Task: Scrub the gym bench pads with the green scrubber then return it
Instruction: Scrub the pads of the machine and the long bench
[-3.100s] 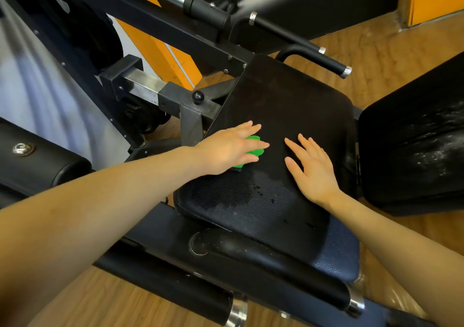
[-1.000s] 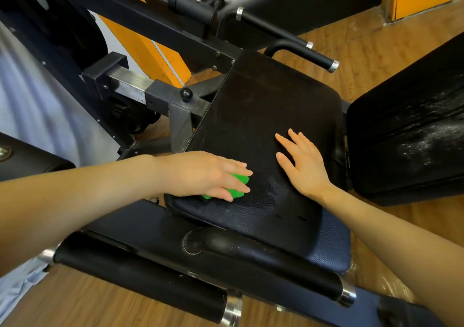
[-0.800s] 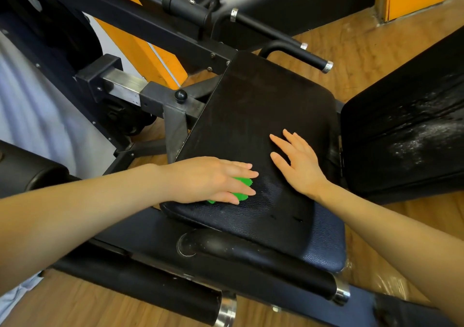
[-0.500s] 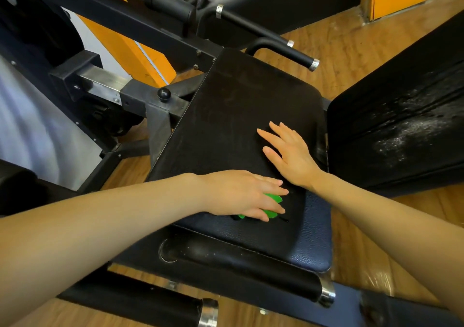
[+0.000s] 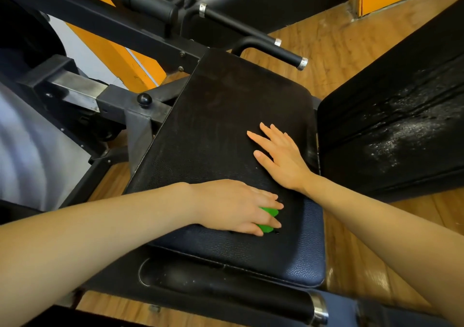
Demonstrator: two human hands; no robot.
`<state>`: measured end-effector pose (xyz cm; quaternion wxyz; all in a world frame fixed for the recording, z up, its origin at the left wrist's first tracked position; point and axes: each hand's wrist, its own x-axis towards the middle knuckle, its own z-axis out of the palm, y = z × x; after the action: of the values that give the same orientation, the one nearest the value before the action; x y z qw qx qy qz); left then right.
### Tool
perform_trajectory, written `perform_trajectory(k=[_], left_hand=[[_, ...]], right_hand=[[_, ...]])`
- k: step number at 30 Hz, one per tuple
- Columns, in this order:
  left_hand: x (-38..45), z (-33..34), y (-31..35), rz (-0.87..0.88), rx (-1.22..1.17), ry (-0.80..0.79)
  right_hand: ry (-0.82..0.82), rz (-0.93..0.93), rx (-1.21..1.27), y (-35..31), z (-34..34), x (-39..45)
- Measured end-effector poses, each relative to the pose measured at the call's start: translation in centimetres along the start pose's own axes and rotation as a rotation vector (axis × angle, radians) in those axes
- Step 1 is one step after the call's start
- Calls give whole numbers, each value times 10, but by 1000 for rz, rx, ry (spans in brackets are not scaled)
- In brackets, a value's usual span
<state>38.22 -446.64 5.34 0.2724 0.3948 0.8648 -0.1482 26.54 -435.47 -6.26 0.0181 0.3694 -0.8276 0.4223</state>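
Green scrubber point(image 5: 268, 220) sits under the left hand point(image 5: 233, 207), whose fingers curl over it and press it onto the near part of a black seat pad point(image 5: 221, 116) on a gym machine. The right hand point(image 5: 282, 156) lies flat on the same pad just beyond, fingers spread, holding nothing. A second pad point(image 5: 391, 126) at right shows white residue above a wooden floor point(image 5: 334, 38).

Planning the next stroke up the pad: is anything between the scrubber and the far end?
Only the right hand, flat beside that path. The left hand presses the green scrubber on the seat pad; ahead lies bare pad.
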Motion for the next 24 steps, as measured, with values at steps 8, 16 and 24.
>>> perform_trajectory(k=[8,16,24], left_hand=[[-86,-5,-25,-50,276,178],[-56,-2,-18,-34,209,179],[10,0,-3,-66,55,46]], right_hand=[[-6,1,-4,0,0,0],[-21,5,-11,0,-1,0],[-1,-2,6,-2,-2,-1]])
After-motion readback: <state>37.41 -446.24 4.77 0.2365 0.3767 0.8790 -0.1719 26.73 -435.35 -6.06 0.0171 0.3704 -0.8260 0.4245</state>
